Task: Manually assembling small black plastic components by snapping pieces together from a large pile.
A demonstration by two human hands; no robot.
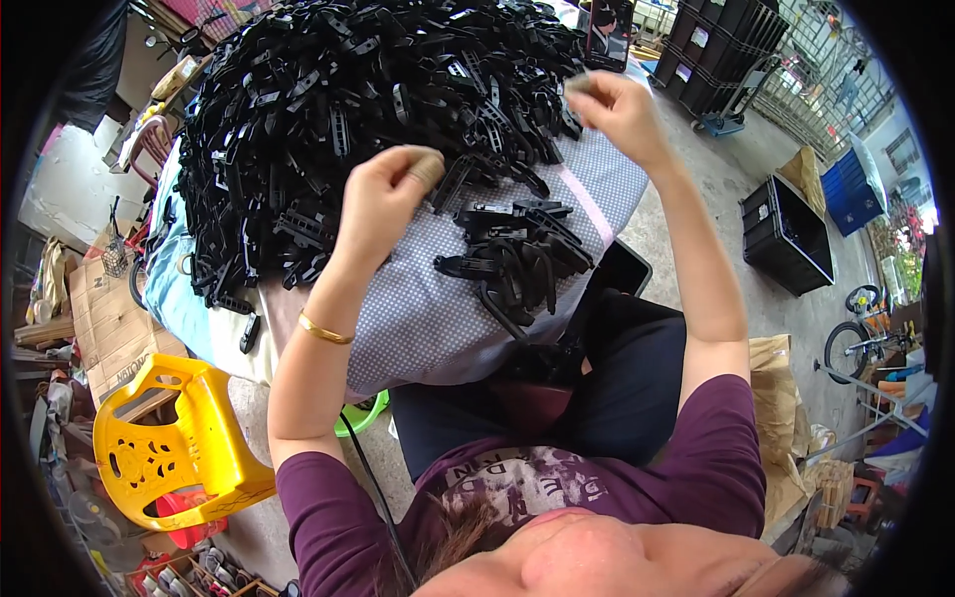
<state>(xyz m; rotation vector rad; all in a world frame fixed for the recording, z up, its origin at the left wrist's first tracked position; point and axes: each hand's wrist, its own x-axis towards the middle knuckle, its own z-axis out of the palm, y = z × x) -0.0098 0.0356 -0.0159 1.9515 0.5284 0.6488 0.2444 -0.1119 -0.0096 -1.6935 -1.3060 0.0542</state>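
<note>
A large heap of long, slotted black plastic pieces (328, 109) covers the far part of a table spread with a dotted grey-blue cloth (388, 328). Nearer to me, a smaller pile of the same pieces (522, 254) lies apart on the cloth. My left hand (388, 194) is over the heap's near edge, its fingers curled and the thumb against them. At the heap's right edge, my right hand (615, 111) is raised with thumb and fingers pinched together. Tan coverings show on the digits of both hands. Whatever either hand may hold cannot be made out.
A phone-like screen (609, 35) stands at the table's far right. On the left is a yellow plastic chair (159, 443). Black crates (716, 55) are stacked at the far right, with another black crate (786, 234) on the floor. A green basin (364, 413) sits under the table.
</note>
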